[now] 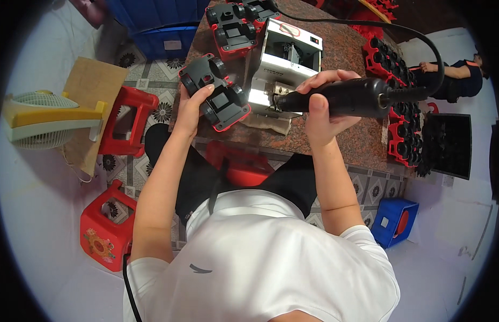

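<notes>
My left hand [190, 111] grips a black toy-car chassis with red edges [223, 102] by its near left side, thumb on top. The chassis is tilted over the table's front edge. My right hand [325, 118] is wrapped round a black electric screwdriver [351, 97], its cable rising from the back end. The screwdriver's tip points left, at the front of a white screw-feeder machine [268, 63]; whether it touches a screw is too small to tell. Just beyond my left hand, more black-and-red chassis [234, 35] lie on the table.
Rows of red-and-black parts [404, 131] line the right side of the speckled brown table [340, 131]. Red stools [107, 231] and a yellow-and-white fan [51, 119] stand at left. Blue bins [161, 40] are behind. Another person [456, 78] is at far right.
</notes>
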`<state>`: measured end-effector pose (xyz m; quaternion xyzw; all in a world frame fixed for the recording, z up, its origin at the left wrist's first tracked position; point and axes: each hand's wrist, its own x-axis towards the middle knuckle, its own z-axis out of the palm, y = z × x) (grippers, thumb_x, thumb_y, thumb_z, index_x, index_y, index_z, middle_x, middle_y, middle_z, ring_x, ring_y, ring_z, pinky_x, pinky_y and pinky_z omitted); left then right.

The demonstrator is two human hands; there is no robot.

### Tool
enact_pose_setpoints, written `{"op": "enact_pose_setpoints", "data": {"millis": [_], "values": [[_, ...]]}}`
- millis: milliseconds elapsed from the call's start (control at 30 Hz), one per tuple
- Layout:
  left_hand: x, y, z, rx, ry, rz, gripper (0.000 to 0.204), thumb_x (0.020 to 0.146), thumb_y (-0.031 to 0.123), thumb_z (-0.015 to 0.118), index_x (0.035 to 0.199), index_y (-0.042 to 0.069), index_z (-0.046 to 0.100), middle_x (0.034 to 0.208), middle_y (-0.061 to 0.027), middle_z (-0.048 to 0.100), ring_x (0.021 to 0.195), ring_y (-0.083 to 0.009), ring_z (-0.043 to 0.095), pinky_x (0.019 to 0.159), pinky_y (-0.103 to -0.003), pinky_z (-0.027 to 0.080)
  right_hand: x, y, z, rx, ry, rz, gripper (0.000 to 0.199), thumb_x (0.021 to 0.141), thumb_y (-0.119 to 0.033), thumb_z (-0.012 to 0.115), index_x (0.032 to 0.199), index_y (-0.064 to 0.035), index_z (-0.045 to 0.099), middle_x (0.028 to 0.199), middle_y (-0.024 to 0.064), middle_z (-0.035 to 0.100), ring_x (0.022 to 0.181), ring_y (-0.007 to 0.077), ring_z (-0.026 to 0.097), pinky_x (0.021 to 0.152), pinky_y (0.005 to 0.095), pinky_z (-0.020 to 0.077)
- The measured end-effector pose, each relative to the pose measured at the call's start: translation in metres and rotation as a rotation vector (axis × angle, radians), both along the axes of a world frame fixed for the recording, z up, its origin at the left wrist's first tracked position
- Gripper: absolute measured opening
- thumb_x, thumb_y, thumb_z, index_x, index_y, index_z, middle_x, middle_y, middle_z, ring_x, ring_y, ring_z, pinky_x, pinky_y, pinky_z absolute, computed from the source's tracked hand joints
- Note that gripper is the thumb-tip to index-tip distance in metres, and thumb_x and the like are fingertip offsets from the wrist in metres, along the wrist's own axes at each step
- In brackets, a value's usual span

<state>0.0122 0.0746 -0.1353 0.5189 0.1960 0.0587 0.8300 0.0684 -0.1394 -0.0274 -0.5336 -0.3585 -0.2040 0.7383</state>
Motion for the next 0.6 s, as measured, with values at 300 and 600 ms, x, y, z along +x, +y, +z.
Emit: {"op": "enact_pose_setpoints", "data": {"millis": [300, 600], "values": [[0.002, 0.002, -0.004, 0.001, 0.016, -0.016, 0.062, 0.076, 0.024, 0.067, 0.128, 0.012, 0.037, 0.117, -0.0088, 0.049, 0.107, -0.0211, 0.052, 0.084, -0.036, 0.048, 0.0, 0.008, -0.001, -0.06, 0.0, -0.092, 0.053, 0.071, 0.001, 0.073, 0.113, 0.0009, 0.04, 0.074, 0.0061, 0.057, 0.057, 0.0101, 0.055, 0.055, 0.0223, 0.0464], [0.001, 0.0, -0.002, -0.001, 0.007, 0.027, 0.06, 0.076, 0.022, 0.068, 0.126, 0.01, 0.038, 0.115, -0.0085, 0.05, 0.103, -0.0201, 0.054, 0.081, -0.035, 0.05, 0.018, 0.027, 0.037, -0.055, 0.43, 0.016, 0.028, 0.087, -0.017, 0.059, 0.104, -0.0003, 0.045, 0.07, 0.0094, 0.056, 0.055, 0.0168, 0.056, 0.05, 0.0303, 0.05]]}}
